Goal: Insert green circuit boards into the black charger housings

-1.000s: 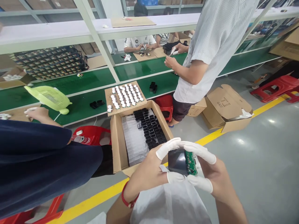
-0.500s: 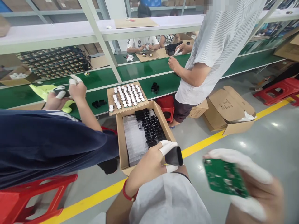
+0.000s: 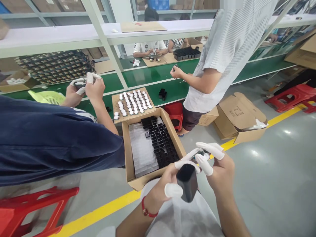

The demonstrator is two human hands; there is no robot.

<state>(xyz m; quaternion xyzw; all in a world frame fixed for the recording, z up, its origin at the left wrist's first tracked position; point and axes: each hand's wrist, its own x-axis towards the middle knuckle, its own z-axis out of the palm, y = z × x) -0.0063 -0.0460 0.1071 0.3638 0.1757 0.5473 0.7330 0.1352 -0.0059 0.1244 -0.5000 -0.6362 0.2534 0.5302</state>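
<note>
A hollow black housing [image 3: 187, 182] is gripped in my left hand [image 3: 170, 181], its open end facing up. White covers sit on the fingertips of both hands. Just right of the housing, my right hand [image 3: 219, 168] pinches a small circuit board [image 3: 201, 153], seen nearly edge-on, and my left fingertips reach up against it. Beyond my hands stands a cardboard box [image 3: 130, 182] holding many black housings [image 3: 160, 138] and clear plastic trays [image 3: 142, 151]. A cardboard sheet [image 3: 116, 98] with rows of white-topped parts [image 3: 134, 102] lies at the box's far edge.
At left, a person in dark blue [image 3: 56, 141] handles a part; a person in a striped shirt [image 3: 222, 62] stands at the green bench [image 3: 145, 77]. Red stools [image 3: 37, 210] stand at lower left and far right. An open carton [image 3: 239, 115] sits on the floor.
My right hand has moved left and up with the board, which has turned from face-on to nearly edge-on. My left hand has tilted the black housing upright. The neighbours' hands have shifted.
</note>
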